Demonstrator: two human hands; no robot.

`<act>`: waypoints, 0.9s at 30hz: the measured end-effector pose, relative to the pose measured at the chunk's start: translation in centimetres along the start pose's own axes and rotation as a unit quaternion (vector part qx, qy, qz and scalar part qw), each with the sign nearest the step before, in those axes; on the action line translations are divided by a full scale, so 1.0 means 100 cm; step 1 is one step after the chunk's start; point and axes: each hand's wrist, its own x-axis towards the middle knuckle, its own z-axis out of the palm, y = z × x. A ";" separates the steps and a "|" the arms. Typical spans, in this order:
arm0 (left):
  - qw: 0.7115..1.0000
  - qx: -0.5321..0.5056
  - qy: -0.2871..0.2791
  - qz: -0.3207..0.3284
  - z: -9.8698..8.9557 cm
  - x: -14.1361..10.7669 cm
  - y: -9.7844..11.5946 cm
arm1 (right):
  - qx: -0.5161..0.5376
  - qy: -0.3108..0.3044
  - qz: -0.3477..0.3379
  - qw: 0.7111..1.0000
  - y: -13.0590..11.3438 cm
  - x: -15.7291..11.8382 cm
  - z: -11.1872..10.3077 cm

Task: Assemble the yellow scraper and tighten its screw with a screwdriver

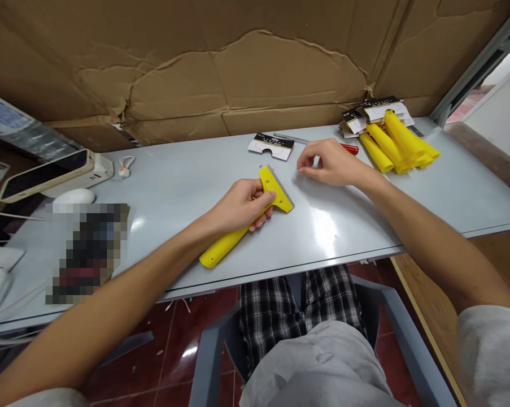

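Yellow scraper in closed left hand, right hand loosely curled, empty

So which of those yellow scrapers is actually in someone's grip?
The yellow plastic scraper in the left hand, mid-table, its metal blade showing. The other yellow scrapers lie bunched at the table's far right, untouched.

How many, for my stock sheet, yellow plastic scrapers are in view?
4 at least: one scraper in the left hand, and three more scrapers heaped far right, past the right hand. More may be hidden in that heap.
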 end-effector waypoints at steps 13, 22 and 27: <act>0.999 -0.037 -0.004 0.014 0.007 -0.004 0.007 | 0.318 0.063 0.016 0.946 -0.036 0.006 0.053; 0.999 -0.032 0.031 0.027 0.009 -0.004 0.007 | 0.367 0.058 0.057 0.927 -0.043 0.003 0.059; 0.998 -0.016 0.046 0.028 0.009 -0.004 0.010 | 0.352 0.075 0.070 0.930 -0.045 0.004 0.061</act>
